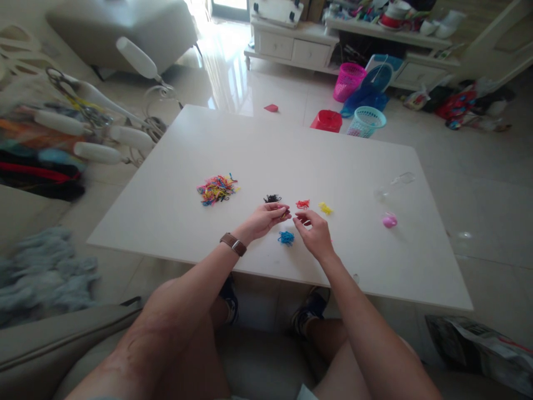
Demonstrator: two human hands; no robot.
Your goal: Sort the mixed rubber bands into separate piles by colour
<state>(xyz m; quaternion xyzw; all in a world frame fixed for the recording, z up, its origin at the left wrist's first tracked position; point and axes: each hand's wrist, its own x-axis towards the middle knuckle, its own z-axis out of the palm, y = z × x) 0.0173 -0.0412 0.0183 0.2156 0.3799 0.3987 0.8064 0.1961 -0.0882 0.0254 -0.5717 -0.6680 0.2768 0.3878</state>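
My left hand [266,218] is closed around a few small coloured rubber bands [283,211], pinched at the fingertips over the white table. Just right of it, my right hand [315,233] has curled fingers, with thumb and index tips slightly apart and nothing visible between them. Around my hands lie small heaps of bands: black bands [272,198] behind the left hand, red bands [303,204] and yellow bands [325,208] behind the right, blue bands [286,238] in front, between both hands. A larger mixed pile of bands [217,189] rests further left.
On the right of the white table [333,166] are a pink round object [390,221] and a clear plastic container [402,179]. Beyond the far edge stand a red bin [327,120] and a turquoise basket [366,121]. A white lamp [137,58] is beside the left edge.
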